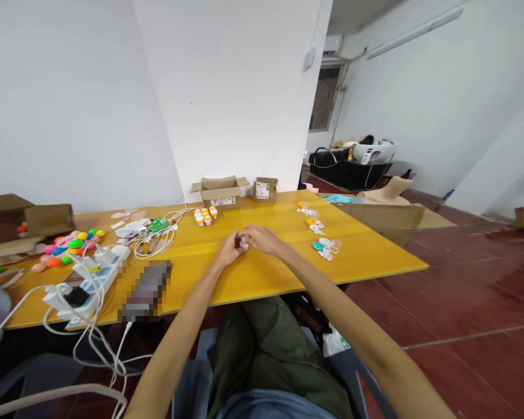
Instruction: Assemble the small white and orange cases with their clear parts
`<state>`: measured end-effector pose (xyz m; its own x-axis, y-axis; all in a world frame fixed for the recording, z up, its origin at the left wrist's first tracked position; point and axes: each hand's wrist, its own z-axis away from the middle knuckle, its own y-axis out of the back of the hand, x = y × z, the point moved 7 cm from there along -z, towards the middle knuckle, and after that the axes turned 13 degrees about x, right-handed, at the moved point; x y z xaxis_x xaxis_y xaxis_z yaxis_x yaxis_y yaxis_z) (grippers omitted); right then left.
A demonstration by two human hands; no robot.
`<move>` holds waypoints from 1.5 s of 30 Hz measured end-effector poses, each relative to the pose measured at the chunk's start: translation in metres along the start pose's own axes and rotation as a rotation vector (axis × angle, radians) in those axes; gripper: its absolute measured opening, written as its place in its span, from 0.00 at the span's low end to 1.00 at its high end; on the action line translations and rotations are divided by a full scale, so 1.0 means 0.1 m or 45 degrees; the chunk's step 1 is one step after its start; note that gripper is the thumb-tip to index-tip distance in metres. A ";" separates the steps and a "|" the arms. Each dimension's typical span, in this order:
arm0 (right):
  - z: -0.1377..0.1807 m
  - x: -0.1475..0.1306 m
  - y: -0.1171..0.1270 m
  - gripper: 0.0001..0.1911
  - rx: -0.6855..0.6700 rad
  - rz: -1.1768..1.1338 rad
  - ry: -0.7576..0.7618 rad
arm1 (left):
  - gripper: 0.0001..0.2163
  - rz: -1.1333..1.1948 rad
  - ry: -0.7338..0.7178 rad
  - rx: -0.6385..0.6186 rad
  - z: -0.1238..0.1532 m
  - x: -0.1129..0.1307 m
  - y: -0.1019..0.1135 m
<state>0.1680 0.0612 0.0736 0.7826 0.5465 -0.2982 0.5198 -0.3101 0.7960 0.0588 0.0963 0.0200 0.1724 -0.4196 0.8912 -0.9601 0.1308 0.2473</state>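
Observation:
My left hand [230,251] and my right hand [262,240] meet over the middle of the table. Between their fingers is a small clear and whitish plastic piece [243,242], mostly covered, so its exact kind is hidden. Both hands are closed around it. Beyond them, to the left, several small white containers with orange-yellow tops [205,216] stand in a tight group. Along the right side lie three small piles of parts: a far one with orange and white pieces [306,208], a middle one [315,226], and a near one with a teal ring and clear cup [325,247].
An open cardboard box [220,192] and a smaller box [265,190] stand at the back edge. To the left are a phone [146,291], a power strip [100,282] with trailing white cables, coloured balls [72,245] and another carton [50,224]. The table [375,256] ends at the right.

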 end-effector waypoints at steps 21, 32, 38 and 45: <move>0.06 0.43 -0.02 0.08 0.187 -0.314 -0.222 | 0.17 0.134 0.130 0.123 -0.02 -0.02 0.10; 0.24 0.45 -0.21 0.08 0.366 -0.881 -0.386 | 0.15 0.211 0.200 0.143 0.00 0.01 0.18; 0.28 0.40 -0.19 0.08 0.422 -0.887 -0.410 | 0.16 0.247 0.245 0.118 0.00 0.00 0.16; 0.29 0.41 -0.20 0.09 0.429 -0.922 -0.414 | 0.18 0.249 0.250 0.115 0.00 0.01 0.16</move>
<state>0.1994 0.0670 0.0305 0.2512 0.4652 -0.8488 0.9624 -0.2135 0.1678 0.0432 0.0983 0.0245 0.0128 -0.2109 0.9774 -0.9935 0.1078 0.0363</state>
